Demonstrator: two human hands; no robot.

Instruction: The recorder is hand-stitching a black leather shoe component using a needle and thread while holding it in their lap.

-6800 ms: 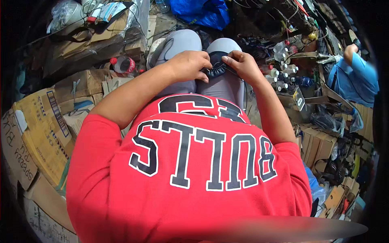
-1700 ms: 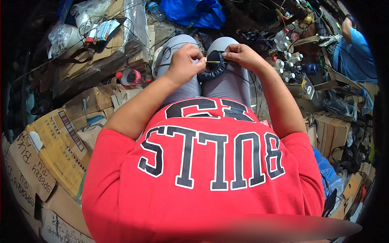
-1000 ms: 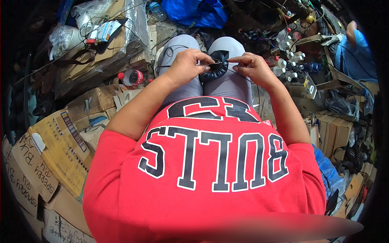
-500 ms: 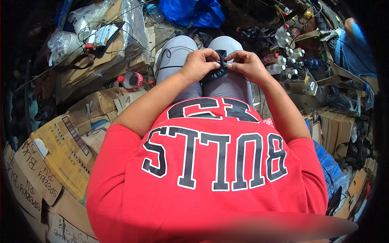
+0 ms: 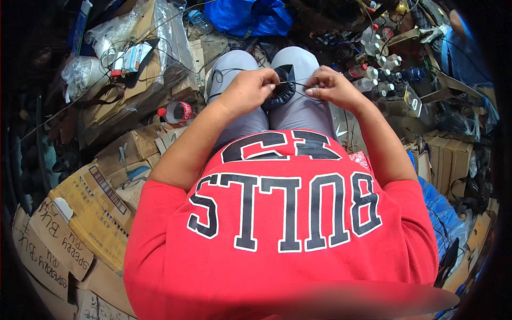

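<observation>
The dark piece [image 5: 283, 98] sits on the leg [image 5: 305, 111], so the left hand [image 5: 248, 89] can pinch its edge and the right hand [image 5: 336, 90], it seems, a black cord [image 5: 300, 84].

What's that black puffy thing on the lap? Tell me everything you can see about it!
The black thing looks smooth and slightly shiny, maybe leather or something like it. Its near edge is puckered into a curved, puffy rim; a flat, pointed part shows at the far side. It lies on the grey trousers, over the right thigh. The left hand has its fingertips at its left side. The right hand is apart from it. Its underside is hidden.
</observation>
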